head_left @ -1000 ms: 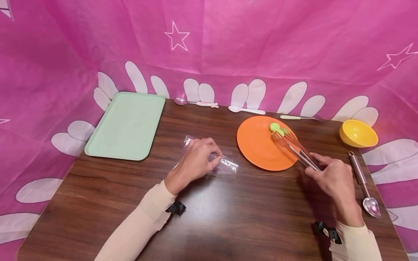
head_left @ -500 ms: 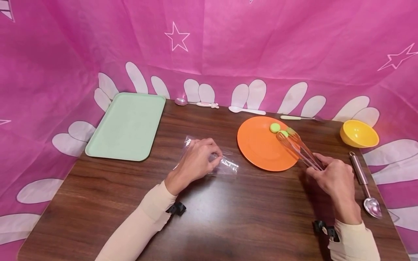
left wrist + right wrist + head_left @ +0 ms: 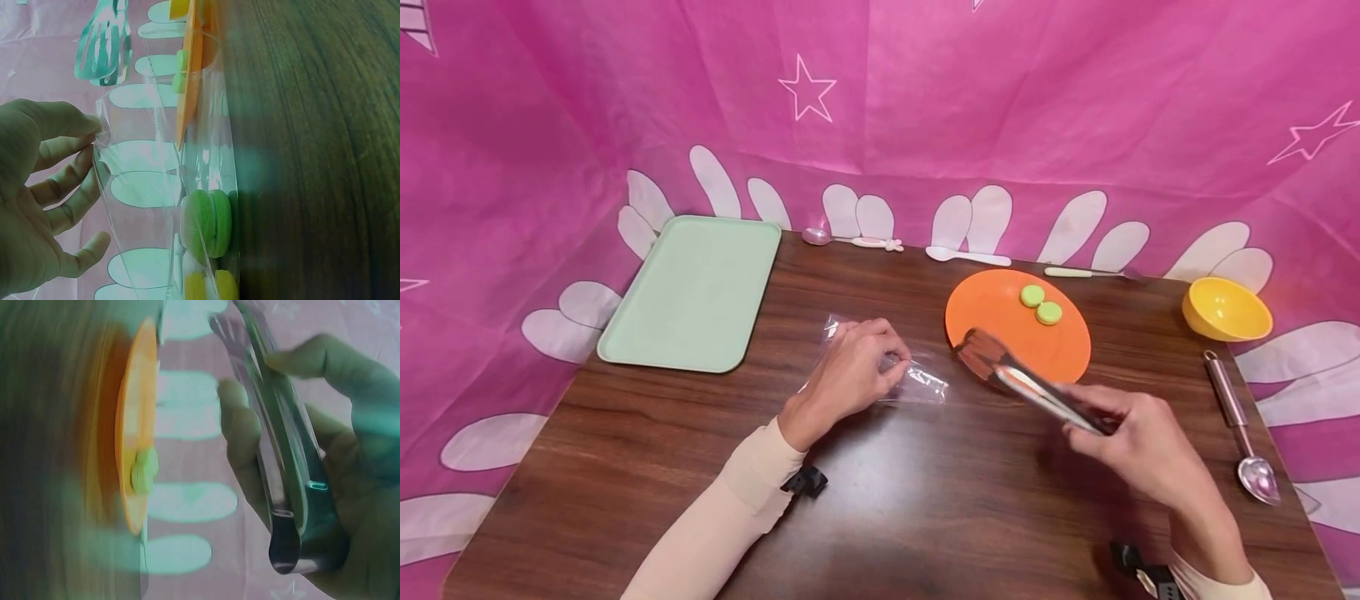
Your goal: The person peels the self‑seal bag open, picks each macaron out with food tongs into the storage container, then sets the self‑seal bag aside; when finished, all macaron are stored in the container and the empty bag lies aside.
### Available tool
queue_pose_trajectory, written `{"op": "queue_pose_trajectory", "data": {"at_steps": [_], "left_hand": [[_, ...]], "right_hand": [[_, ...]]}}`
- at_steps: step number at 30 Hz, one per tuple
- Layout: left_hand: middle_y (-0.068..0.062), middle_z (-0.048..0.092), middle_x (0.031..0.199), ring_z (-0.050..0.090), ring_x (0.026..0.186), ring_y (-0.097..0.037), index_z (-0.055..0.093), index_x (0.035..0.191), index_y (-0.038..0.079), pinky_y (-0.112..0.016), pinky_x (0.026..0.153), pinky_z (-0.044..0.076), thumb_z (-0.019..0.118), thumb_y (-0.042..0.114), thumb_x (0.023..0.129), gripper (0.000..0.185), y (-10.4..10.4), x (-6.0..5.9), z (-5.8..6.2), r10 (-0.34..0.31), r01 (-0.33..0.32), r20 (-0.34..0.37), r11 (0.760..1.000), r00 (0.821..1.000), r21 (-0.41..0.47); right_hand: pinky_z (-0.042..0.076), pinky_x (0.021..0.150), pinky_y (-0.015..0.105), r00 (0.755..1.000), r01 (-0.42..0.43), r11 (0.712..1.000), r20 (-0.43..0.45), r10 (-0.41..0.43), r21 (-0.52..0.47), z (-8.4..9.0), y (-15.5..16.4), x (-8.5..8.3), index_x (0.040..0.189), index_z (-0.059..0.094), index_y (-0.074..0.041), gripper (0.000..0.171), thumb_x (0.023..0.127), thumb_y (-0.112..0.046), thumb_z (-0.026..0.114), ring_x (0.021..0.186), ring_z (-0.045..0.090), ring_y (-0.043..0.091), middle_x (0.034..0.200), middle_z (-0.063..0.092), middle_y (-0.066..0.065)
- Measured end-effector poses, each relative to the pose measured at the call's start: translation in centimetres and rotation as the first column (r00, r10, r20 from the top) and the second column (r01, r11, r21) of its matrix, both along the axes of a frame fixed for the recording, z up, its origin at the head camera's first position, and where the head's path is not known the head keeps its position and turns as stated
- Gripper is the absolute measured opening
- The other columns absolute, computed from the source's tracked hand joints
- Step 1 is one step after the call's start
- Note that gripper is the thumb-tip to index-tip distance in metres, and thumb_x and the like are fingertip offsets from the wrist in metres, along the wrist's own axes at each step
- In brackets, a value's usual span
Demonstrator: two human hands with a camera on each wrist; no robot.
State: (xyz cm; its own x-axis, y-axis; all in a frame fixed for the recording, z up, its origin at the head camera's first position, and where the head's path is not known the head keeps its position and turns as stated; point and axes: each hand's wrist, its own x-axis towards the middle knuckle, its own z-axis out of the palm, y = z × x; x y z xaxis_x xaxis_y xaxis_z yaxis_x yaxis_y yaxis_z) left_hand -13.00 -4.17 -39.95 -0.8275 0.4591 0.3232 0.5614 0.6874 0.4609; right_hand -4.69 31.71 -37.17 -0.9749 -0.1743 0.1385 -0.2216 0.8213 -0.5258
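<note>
**Tongs over the plate's near edge, bag held open at centre**

The metal tongs [image 3: 1028, 387] are gripped by the right hand [image 3: 1138, 450], whose fingers and thumb wrap the handle end; the right wrist view shows the fingers [image 3: 240, 434] curled against the shiny arms. The slotted tips point toward the left hand and sit over the near left rim of the orange plate [image 3: 1000, 312]. The tips are blurred, so it cannot be told whether they are pressed together or apart, and nothing is visible between them.

Two green macarons [image 3: 1041, 304] lie on the far part of the plate, just beside each other and well apart from the tong tips.

The left hand [image 3: 850, 371] rests on the wooden table [image 3: 880, 500] to the left of the plate and pinches a clear plastic bag [image 3: 917, 379]. In the left wrist view, thumb and fingertips [image 3: 94, 128] hold the bag's upper film, lifting its mouth open toward the plate. Inside the bag lie a green macaron [image 3: 206, 224] and a yellow macaron [image 3: 209, 286], touching one another.

At the table's far left lies a pale green tray [image 3: 692, 292]. Along the back edge lie three small utensils: a spoon [image 3: 842, 240], a white spoon [image 3: 966, 255] and a white-handled utensil [image 3: 1086, 272]. A yellow bowl [image 3: 1225, 308] stands at the far right, and a steel scoop [image 3: 1240, 429] lies beside the right hand. A pink cloth backdrop [image 3: 925, 100] with stars surrounds the table.
</note>
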Motion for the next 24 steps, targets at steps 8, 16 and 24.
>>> {"op": "queue_pose_trajectory", "data": {"at_steps": [8,16,24], "left_hand": [[0.001,0.075,0.094,0.072,0.094,-0.017,0.084,0.094,0.018,-0.05,0.097,0.051,0.08,0.017,0.093,0.004,0.0,0.0,0.1,-0.009,0.009,-0.013,1.0,1.0,0.011],[0.002,0.074,0.094,0.071,0.094,-0.017,0.084,0.095,0.018,-0.051,0.1,0.052,0.08,0.015,0.093,0.005,0.0,0.1,0.1,-0.015,0.015,-0.014,1.0,1.0,0.014],[0.005,0.073,0.093,0.072,0.095,-0.016,0.085,0.094,0.019,-0.049,0.101,0.052,0.08,0.017,0.094,0.005,0.0,0.0,0.2,-0.016,0.016,-0.015,1.0,1.0,0.014]], "right_hand": [[0.04,0.055,0.021,0.983,-0.123,0.992,0.132,0.124,-0.014,-1.8,-3.9,-0.6,0.119,0.082,-0.017,0.047,0.075,-0.002,0.088,0.071,0.051,0.003,0.089,0.072,-0.003],[0.043,0.063,0.023,0.978,-0.122,0.992,0.17,0.122,-0.008,-2.8,-8.1,-2.8,0.123,0.081,-0.014,0.046,0.079,-0.002,0.084,0.076,0.058,0.015,0.1,0.077,0.003],[0.046,0.066,0.027,0.977,-0.144,0.989,0.16,0.138,0.03,-2.9,-10.2,-4.2,0.125,0.08,-0.012,0.047,0.079,-0.005,0.085,0.081,0.064,0.022,0.109,0.08,0.008]]}}
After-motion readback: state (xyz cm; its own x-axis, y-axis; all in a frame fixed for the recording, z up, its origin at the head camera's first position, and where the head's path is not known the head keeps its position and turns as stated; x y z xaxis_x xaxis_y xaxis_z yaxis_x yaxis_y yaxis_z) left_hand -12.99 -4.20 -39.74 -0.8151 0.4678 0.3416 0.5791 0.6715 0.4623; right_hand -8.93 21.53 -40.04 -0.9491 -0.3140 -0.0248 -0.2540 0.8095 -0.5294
